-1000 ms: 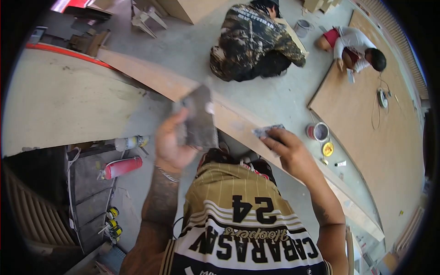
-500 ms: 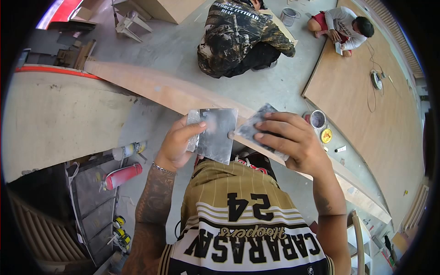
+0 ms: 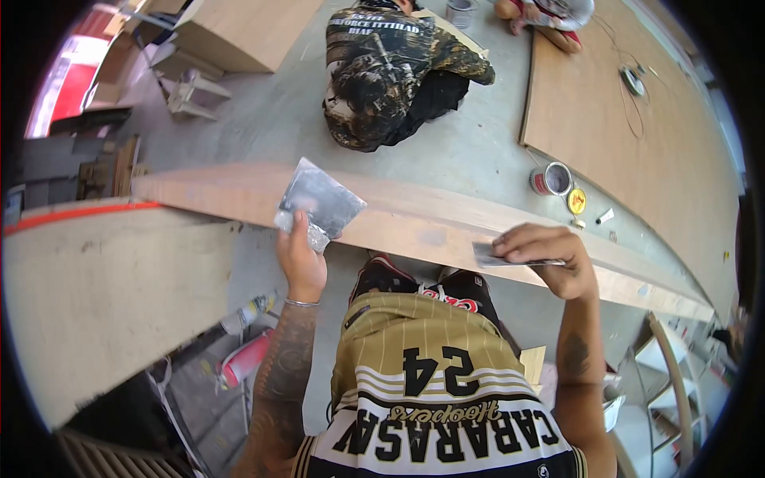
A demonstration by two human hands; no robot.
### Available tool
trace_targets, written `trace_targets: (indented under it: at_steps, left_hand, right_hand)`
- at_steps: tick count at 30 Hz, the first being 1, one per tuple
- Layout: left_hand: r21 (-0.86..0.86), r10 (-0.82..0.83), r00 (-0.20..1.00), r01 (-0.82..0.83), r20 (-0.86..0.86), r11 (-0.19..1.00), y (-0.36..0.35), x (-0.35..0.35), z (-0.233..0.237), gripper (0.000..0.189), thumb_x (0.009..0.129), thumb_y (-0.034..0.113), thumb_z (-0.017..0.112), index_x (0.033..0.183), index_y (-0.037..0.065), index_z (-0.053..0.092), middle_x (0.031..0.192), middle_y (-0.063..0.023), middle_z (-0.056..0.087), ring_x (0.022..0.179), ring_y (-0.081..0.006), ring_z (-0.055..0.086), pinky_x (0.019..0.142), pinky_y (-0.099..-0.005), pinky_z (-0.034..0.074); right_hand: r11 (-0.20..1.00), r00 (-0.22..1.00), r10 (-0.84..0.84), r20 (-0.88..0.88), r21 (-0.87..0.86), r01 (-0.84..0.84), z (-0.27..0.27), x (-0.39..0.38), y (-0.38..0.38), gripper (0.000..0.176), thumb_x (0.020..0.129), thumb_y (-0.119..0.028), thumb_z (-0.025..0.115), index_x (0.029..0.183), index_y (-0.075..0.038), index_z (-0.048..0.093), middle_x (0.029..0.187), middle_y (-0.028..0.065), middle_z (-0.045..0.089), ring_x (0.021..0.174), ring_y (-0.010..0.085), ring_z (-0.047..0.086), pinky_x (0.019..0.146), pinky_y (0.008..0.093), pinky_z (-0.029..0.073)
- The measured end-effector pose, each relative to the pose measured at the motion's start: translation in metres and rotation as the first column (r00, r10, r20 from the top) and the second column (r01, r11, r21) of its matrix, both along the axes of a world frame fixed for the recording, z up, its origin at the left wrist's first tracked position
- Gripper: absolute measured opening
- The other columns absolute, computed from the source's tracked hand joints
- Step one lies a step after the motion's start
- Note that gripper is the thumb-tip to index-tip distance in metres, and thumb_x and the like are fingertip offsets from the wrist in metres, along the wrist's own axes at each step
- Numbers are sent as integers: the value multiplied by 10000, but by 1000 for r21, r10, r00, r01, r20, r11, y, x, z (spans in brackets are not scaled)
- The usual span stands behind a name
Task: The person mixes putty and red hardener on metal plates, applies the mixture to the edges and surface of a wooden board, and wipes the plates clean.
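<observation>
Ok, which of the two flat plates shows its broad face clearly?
The left plate, in the left hand; the right plate is tilted and partly covered by the right hand.

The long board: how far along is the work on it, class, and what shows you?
It looks partway. Done: grey patches already mark the board. In hand: the left hand holds a smeared plate, the right hand a scraper at the board; contact is unclear. Left, probably: any flaws in the bare wood between patches; none can be made out.
</observation>
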State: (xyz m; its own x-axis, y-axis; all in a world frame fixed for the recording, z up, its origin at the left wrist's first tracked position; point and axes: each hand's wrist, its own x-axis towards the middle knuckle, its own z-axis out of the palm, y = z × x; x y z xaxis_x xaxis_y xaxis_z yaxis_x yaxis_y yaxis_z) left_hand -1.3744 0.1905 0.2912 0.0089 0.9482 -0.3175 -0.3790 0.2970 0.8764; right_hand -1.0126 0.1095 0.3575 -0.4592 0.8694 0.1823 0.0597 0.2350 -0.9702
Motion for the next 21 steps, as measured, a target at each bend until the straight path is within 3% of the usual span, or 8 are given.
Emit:
trace_targets:
  at_steps: [2, 3, 4, 6, 7, 13, 19, 21]
  left_hand:
    - [289, 59, 921, 59, -384, 956, 10, -15, -32, 363, 1016, 295, 436, 1208, 1, 527, 1073, -118, 652, 953, -248, 672, 716, -372, 584]
    - [370, -28, 824, 285, -566, 884, 15, -27, -47, 419, 1028, 312, 405, 1275, -8, 518, 1178, -198, 624, 1021, -292, 656, 792, -412, 573]
    - [364, -50, 828, 300, -559, 882, 27, -30, -55, 419, 1028, 312, 405, 1275, -8, 518, 1178, -198, 624, 1021, -292, 656, 792, -412, 573]
    - [637, 55, 729, 556, -682, 534, 45, -25, -69, 424, 1026, 289, 416, 1361, 42, 493, 1271, -253, 578, 1073, -339, 636, 874, -426, 540]
    - [661, 33, 730, 597, -682, 455, 56, -24, -73, 369, 907, 66, 570, 1269, -5, 563, 1249, -272, 589, 1086, -399, 630, 868, -399, 517]
    - [504, -93, 531, 838, -843, 209, 75, -15, -82, 633, 751, -26, 575, 1373, 72, 506, 1298, -282, 552, 1081, -417, 618, 839, -452, 508]
    - [537, -222, 587, 806, -779, 248, 72, -16, -101, 487, 907, 56, 489, 1392, 27, 468, 1333, -296, 520, 1078, -404, 627, 835, -428, 521]
    - [538, -244, 652, 742, -718, 400, 69, -19, -113, 432, 990, 147, 417, 1394, -1, 451, 1336, -291, 522, 998, -352, 660, 829, -400, 525]
  right_hand:
    - [934, 876, -340, -343, -235, 271, -39, -23, -28, 424, 728, 167, 582, 1073, -48, 705, 1082, 218, 668, 1056, 357, 639, 932, 465, 500]
    - [894, 772, -444, -456, -287, 344, -55, -44, -38, 371, 785, 111, 612, 1100, -68, 690, 1112, 226, 648, 1064, 377, 629, 929, 498, 497]
    - [844, 639, -536, -552, -350, 407, -71, -66, -49, 322, 841, 55, 642, 1128, -88, 675, 1142, 233, 629, 1073, 397, 619, 926, 531, 494]
    - [743, 546, -668, -505, -480, 466, -99, -93, -76, 341, 846, -6, 681, 1160, -136, 657, 1141, 229, 625, 1071, 420, 615, 924, 570, 483]
    - [711, 493, -703, -514, -518, 475, -108, -111, -88, 379, 814, 8, 702, 1161, -136, 650, 1103, 215, 633, 1062, 413, 612, 920, 581, 482]
    - [557, 356, -827, -434, -715, 422, -104, -182, -121, 327, 763, 45, 669, 1083, -25, 680, 1071, 235, 672, 1032, 394, 638, 927, 511, 486]
    - [314, 91, -948, -306, -846, 431, -141, -239, -157, 384, 774, 87, 628, 1155, 47, 656, 1121, 178, 679, 1043, 224, 644, 948, 323, 476]
    - [230, 105, -973, -205, -863, 449, -161, -250, -179, 412, 790, 96, 614, 1197, 35, 643, 1074, 133, 696, 948, 156, 648, 863, 258, 493]
